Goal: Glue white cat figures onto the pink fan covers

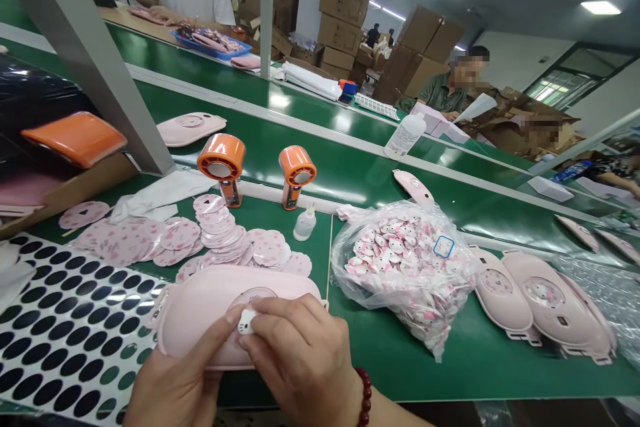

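A pink oval plastic shell [200,307] with side lugs and a round recessed window lies tilted in front of me. My left hand [175,373] grips its near edge, the thumb stretched up to the window. Between the fingertips of my right hand [305,347] is a small white cat-face piece [246,321], pinched over the window; my left thumb tip is beside it. Part of the window is hidden by my fingers. Behind the shell lie many round pink printed discs [220,233]. To the right, a clear plastic bag [425,307] holds more cat-face pieces.
Two orange handheld fans [220,157] and a small dropper bottle [305,223] stand behind the discs. A sheet of black ovals [65,327] lies left. More pink shells [545,293] rest at right. A white bottle [406,135] stands beyond; co-workers sit across the green line.
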The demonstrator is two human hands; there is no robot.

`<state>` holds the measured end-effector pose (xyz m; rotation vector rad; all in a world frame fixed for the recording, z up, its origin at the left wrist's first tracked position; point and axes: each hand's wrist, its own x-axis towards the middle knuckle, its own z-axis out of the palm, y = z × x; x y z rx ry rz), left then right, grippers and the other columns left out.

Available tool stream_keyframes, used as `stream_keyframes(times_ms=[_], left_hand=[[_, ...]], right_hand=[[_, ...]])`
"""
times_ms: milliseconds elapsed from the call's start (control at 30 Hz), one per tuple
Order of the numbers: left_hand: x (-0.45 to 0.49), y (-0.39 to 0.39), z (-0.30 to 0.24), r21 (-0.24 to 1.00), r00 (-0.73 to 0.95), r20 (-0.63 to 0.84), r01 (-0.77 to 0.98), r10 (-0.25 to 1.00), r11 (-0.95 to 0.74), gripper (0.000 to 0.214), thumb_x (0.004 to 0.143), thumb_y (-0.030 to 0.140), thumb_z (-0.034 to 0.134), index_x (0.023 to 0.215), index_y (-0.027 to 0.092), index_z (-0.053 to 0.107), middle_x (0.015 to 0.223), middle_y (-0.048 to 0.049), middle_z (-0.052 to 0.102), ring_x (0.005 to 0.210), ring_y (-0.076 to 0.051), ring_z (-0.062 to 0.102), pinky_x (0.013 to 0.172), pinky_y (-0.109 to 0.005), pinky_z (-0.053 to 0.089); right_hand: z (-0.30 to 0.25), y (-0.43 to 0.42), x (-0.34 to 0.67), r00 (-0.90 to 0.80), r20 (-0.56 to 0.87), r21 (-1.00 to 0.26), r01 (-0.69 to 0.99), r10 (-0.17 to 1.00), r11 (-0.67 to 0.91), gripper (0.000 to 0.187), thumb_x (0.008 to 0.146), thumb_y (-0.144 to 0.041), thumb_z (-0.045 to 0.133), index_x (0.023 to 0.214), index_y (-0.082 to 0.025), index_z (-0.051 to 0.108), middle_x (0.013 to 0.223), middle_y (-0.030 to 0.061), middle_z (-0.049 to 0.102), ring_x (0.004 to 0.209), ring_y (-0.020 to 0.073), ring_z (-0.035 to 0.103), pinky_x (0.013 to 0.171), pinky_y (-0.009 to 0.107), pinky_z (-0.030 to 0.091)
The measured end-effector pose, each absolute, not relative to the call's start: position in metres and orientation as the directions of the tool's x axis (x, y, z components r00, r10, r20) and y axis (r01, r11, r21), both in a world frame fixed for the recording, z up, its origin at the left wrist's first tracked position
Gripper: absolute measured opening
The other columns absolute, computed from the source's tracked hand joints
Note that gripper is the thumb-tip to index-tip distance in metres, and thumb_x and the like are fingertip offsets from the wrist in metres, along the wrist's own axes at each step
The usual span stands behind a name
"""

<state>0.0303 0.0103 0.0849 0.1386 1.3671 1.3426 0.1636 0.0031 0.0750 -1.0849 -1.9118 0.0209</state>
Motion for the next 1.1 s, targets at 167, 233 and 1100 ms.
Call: stream_keyframes(times_ms=[167, 233, 1100], left_hand=[[0.032, 0.009, 0.083, 0.732, -0.329, -0.613, -0.579, 0.718, 0.36, 0.063, 0.028, 0.021, 0.093, 0.09, 0.023, 0.081, 0.11, -0.0059, 0.082, 0.112, -0.032, 0.073, 0.074, -0.022, 0.063], [0.03, 0.008, 0.081, 0.722, -0.319, -0.622, -0.588, 0.715, 0.365, 0.065, 0.026, 0.021, 0.094, 0.09, 0.022, 0.081, 0.109, -0.0071, 0.082, 0.109, -0.032, 0.074, 0.073, -0.022, 0.063], [0.027, 0.017, 0.078, 0.759, -0.266, -0.587, -0.51, 0.765, 0.405, 0.107, 0.035, 0.029, 0.103, 0.134, 0.038, 0.066, 0.127, -0.0021, 0.076, 0.129, -0.035, 0.064, 0.08, -0.025, 0.064]], right_hand=[[0.069, 0.003, 0.16, -0.207, 0.735, -0.332, 0.72, 0.646, 0.609, 0.009, 0.101, -0.025, 0.068, 0.108, -0.022, 0.072, 0.103, -0.0003, 0.081, 0.078, 0.0159, 0.069, 0.065, 0.027, 0.057], [0.062, 0.002, 0.157, -0.23, 0.76, -0.278, 0.73, 0.608, 0.624, 0.017, 0.099, -0.026, 0.071, 0.114, -0.017, 0.072, 0.109, 0.0044, 0.08, 0.084, 0.0174, 0.071, 0.072, 0.029, 0.061], [0.074, 0.032, 0.174, 0.001, 0.336, -0.863, 0.402, 0.942, 0.307, 0.042, 0.09, -0.042, 0.073, 0.125, -0.018, 0.075, 0.111, 0.0088, 0.08, 0.099, 0.0234, 0.076, 0.095, 0.034, 0.062]])
